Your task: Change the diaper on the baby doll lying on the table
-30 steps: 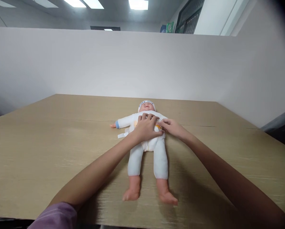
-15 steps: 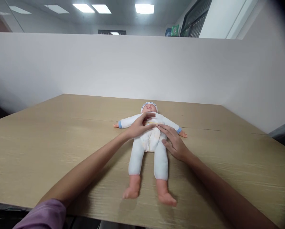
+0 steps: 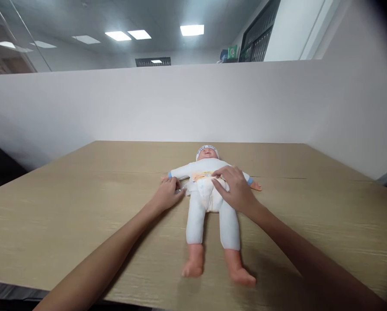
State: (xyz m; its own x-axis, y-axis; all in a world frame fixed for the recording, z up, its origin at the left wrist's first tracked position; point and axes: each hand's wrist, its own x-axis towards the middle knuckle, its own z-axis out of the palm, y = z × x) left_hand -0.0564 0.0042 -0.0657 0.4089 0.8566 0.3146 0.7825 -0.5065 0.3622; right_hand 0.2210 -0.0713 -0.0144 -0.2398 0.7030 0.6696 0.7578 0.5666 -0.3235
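On its back on the table lies a baby doll (image 3: 209, 166) in a white suit with blue cuffs and a white headband, its bare feet towards me. A white diaper (image 3: 206, 194) with an orange printed waistband wraps its hips. Beside the doll's hip, my left hand (image 3: 167, 193) pinches the diaper's pulled-out side tab, and its fingertips are partly hidden. My right hand (image 3: 237, 188) rests over the right half of the diaper's front, thumb and fingers apart, fingertips touching the waistband. That hand hides the doll's other hip.
The wood-grain table (image 3: 83, 207) spreads around the doll, with thin seams across it. A pale partition wall (image 3: 187, 103) rises behind and at the right. A dark object (image 3: 0, 164) stands past the table's left edge.
My left hand has gone from the doll's belly out to the left and now grips the diaper's side tab. My right hand has shifted slightly. The view has tilted up.
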